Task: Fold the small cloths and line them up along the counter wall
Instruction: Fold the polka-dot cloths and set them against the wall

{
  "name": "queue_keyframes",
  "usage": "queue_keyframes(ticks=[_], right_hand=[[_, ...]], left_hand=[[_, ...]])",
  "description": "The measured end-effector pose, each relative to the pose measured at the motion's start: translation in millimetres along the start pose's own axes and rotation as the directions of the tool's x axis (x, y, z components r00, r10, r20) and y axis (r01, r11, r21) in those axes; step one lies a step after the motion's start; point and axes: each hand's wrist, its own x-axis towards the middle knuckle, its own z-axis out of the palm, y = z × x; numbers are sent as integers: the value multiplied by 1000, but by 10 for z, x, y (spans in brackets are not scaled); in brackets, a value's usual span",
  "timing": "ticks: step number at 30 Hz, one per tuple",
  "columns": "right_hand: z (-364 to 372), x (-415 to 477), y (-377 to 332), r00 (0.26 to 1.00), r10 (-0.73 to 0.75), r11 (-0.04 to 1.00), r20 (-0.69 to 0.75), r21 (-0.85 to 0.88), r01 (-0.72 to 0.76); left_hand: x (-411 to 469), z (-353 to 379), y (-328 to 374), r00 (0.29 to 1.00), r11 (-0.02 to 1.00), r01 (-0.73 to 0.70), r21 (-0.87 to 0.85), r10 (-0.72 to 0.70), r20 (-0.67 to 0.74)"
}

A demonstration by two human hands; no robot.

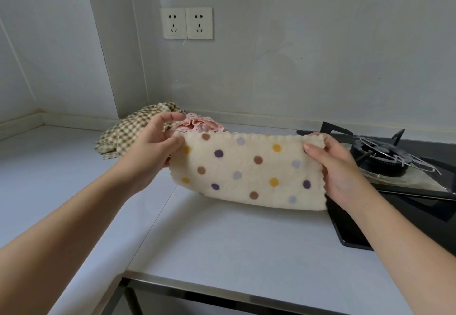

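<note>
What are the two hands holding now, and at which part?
Both hold the cream dotted cloth above the counter: the left hand pinches its upper left corner, and the right hand pinches its upper right corner.

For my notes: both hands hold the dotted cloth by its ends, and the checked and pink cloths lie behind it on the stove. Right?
Almost. The head view shows the left hand and right hand holding the dotted cloth by its ends, but the checked cloth and pink cloth lie behind it on the counter, not the stove.
</note>
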Motion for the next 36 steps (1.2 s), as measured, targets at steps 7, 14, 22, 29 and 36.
queue_keyframes(ticks=[7, 14, 22, 29, 36], right_hand=[[-12, 28, 201, 996, 44, 875, -84, -477, -79], [331, -119, 347, 952, -144, 411, 270, -859, 306], [441, -186, 584, 843, 426, -8, 328, -930, 366], [388, -129, 582, 854, 438, -32, 282, -944, 328], [336, -111, 592, 885, 334, 21, 326, -941, 338]], left_hand=[[-7, 127, -408, 997, 842, 58, 537, -21, -75], [-239, 386, -369, 954, 490, -294, 821, 200, 222], [-429, 618, -449, 819, 227, -373, 900, -375, 434], [-518, 643, -237, 869, -159, -313, 936, -445, 215], [-454, 577, -149, 932, -209, -363, 908, -112, 346]])
